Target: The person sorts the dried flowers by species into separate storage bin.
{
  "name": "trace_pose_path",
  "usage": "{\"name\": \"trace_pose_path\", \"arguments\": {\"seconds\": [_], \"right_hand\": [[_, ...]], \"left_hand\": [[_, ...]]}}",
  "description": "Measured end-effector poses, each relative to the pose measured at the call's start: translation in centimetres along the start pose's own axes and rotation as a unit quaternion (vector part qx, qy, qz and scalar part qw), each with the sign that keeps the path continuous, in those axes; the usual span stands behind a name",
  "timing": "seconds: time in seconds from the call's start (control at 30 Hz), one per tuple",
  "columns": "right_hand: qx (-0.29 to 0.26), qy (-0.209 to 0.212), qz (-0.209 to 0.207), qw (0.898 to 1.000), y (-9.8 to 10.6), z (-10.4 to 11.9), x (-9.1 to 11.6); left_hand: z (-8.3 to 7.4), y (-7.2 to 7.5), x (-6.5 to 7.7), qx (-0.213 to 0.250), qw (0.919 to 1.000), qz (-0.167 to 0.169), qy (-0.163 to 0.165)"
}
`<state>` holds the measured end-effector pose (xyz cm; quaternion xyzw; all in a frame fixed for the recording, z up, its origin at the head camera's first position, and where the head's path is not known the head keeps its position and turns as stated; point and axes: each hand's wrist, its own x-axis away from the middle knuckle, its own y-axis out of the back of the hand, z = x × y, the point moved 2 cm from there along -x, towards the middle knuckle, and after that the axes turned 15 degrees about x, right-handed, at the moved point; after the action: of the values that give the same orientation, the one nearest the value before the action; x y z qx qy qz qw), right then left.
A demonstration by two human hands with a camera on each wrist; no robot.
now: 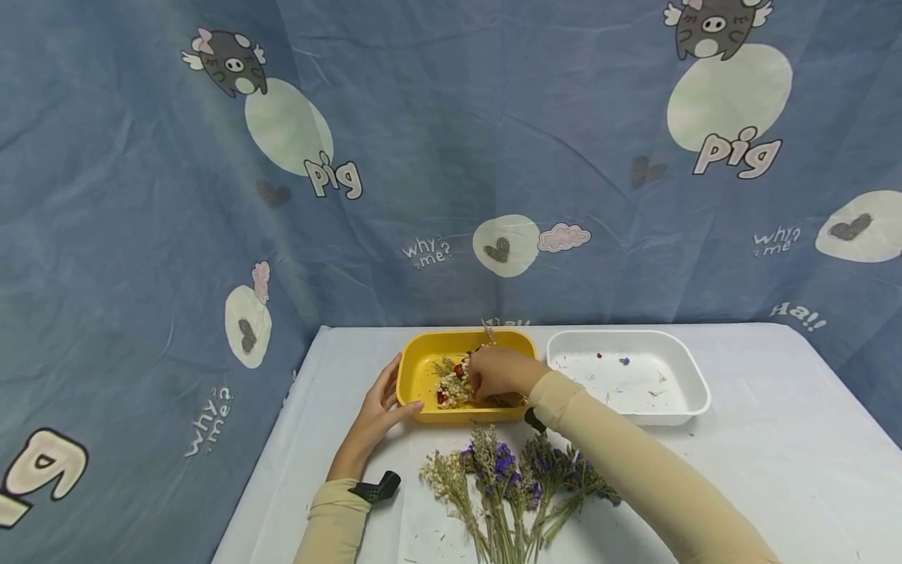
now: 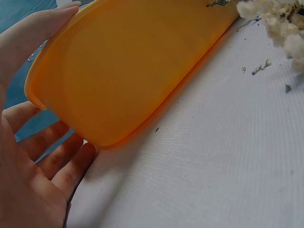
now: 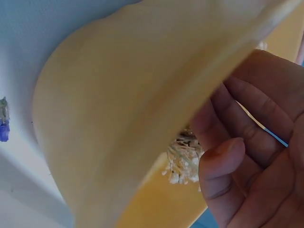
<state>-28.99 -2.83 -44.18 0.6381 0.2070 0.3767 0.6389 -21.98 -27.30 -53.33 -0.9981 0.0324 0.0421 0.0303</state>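
Observation:
A yellow tray (image 1: 423, 366) stands at the back of the table, with small dried flowers (image 1: 451, 388), cream and red, inside. My left hand (image 1: 380, 409) holds the tray's left end. Its thumb lies on the rim of the yellow tray (image 2: 118, 71) and its fingers spread along the outer wall. My right hand (image 1: 503, 372) reaches into the tray with curled fingers and grips dried flowers there. Pale dried flowers (image 3: 183, 159) show beside the fingers of the right hand (image 3: 256, 142); a sleeve (image 3: 128, 95) hides some fingertips.
A white tray (image 1: 694, 388) with a few petals and bits stands just right of the yellow one. Nearer lie several bunches of dried flowers (image 1: 503, 486), purple and cream, under the right forearm's left side. A blue printed cloth (image 1: 423, 157) hangs behind the table.

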Motion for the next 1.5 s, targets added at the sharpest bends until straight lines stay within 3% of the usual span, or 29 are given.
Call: {"name": "trace_pose_path", "arguments": {"seconds": [0.23, 0.5, 0.83, 1.07, 1.5], "right_hand": [[-0.08, 0.018, -0.019, 0.996, 1.2, -0.6, 1.3], [-0.092, 0.007, -0.058, 0.994, 2.2, -0.4, 3.5], [-0.099, 0.01, -0.115, 0.988, 1.8, 0.7, 5.6], [-0.096, 0.017, -0.145, 0.985, 1.7, 2.4, 6.5], [-0.079, 0.021, -0.137, 0.987, 0.3, 6.5, 8.7]], "left_hand": [[-0.1, 0.0, 0.0, -0.002, 1.0, -0.001, 0.004], [-0.2, -0.1, 0.1, -0.001, 1.0, 0.007, -0.001], [-0.1, 0.0, 0.0, 0.0, 1.0, 0.005, 0.003], [0.0, 0.1, 0.0, -0.009, 1.0, -0.001, -0.002], [0.1, 0.0, 0.0, -0.004, 1.0, 0.003, -0.004]]}}
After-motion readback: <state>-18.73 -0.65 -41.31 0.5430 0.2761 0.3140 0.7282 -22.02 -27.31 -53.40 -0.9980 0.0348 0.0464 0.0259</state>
